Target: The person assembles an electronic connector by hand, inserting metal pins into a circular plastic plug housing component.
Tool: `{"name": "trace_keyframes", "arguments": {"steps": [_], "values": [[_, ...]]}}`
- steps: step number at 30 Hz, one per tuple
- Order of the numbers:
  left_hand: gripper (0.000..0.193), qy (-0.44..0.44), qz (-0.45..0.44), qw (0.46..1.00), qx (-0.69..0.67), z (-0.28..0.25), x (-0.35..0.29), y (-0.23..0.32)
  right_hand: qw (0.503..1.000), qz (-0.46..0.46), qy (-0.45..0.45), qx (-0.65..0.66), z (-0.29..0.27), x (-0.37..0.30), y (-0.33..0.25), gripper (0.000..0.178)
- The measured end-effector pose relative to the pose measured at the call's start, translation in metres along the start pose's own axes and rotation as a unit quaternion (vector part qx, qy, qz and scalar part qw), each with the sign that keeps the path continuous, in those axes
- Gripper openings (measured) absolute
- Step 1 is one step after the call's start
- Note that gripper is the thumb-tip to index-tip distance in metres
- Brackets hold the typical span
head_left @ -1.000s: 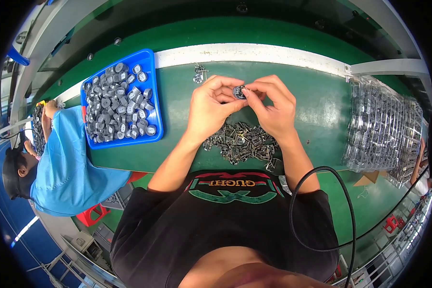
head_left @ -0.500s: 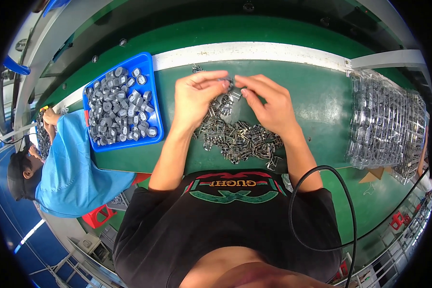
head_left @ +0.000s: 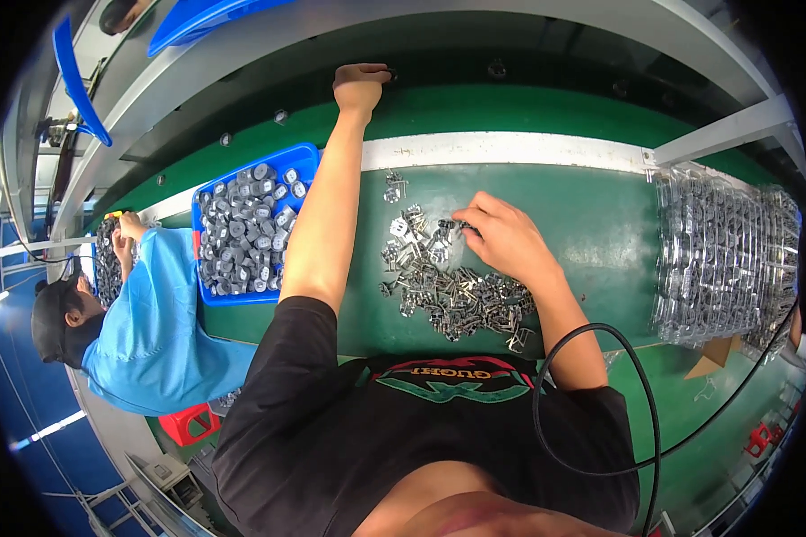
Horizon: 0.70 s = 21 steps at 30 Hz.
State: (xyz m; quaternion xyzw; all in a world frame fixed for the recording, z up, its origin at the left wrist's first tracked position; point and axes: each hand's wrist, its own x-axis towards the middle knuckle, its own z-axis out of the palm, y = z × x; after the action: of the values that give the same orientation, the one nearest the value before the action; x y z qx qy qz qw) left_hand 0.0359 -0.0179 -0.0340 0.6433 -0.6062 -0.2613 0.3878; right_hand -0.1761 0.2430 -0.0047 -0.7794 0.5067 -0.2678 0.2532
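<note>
My left hand (head_left: 360, 88) reaches far over the belt beyond the white rail, its fingers closed on a small dark part (head_left: 390, 74) that shows at the fingertips. My right hand (head_left: 510, 237) is at the upper right of a heap of small metal pronged parts (head_left: 461, 295). Its thumb and fingers are pinched together at the heap's edge; what they hold is mostly hidden. To the left of the heap, partly behind my left forearm, is a blue tray (head_left: 310, 161) full of round grey plug-like pieces (head_left: 242, 224).
The dark green belt (head_left: 439, 103) carries spaced small round pieces (head_left: 281, 116) past the white rail (head_left: 510, 148). Stacked clear plastic trays (head_left: 716, 255) stand at the right. A black cable (head_left: 649, 385) loops by my right arm. A co-worker in blue (head_left: 161, 313) sits at the left.
My left hand has moved from above the heap, away from me, out over the belt. My right hand has come down nearer the heap. The whole view has shifted.
</note>
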Motion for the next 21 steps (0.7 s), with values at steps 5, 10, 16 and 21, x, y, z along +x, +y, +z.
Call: {"name": "trace_keyframes", "arguments": {"steps": [5,10,16,21], "values": [[0.026,-0.061,-0.089,0.991,-0.077,-0.009,0.012,0.003,0.999,0.023,-0.029,-0.008,-0.009,-0.002,-0.001,0.018],[0.035,0.067,0.037,0.985,0.155,-0.065,0.013,-0.022,0.998,0.041,-0.035,-0.013,-0.014,0.0,0.002,0.017],[0.035,-0.024,0.011,0.925,0.379,-0.128,0.016,-0.071,0.998,0.039,0.008,-0.038,-0.016,0.002,0.004,0.007],[0.031,0.001,0.096,0.942,0.321,-0.123,-0.003,-0.063,0.998,0.044,0.036,-0.04,-0.012,0.003,0.002,0.008]]}}
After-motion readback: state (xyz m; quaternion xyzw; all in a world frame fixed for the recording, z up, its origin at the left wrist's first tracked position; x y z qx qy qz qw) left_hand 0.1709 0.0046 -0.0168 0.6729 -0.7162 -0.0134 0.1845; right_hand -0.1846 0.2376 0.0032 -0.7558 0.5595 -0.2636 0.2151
